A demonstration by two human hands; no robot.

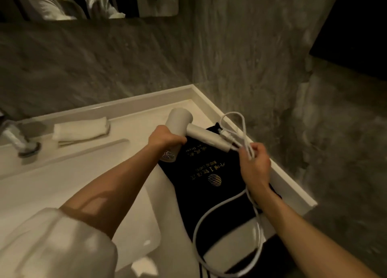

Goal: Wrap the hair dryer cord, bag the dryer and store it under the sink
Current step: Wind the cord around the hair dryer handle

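A white hair dryer (181,118) lies over a black drawstring bag (206,173) with gold print, on the right end of the white counter (134,122). My left hand (165,137) grips the dryer's barrel from above. My right hand (254,162) pinches several strands of the white cord (230,204) just past the handle's end. One loop of cord sticks up beyond the handle. A long loop hangs down over the counter's front edge.
A folded white towel (80,129) lies at the back of the counter. The chrome faucet (15,139) stands at the far left above the sink basin (134,231). Grey stone walls close in behind and on the right. A mirror hangs above.
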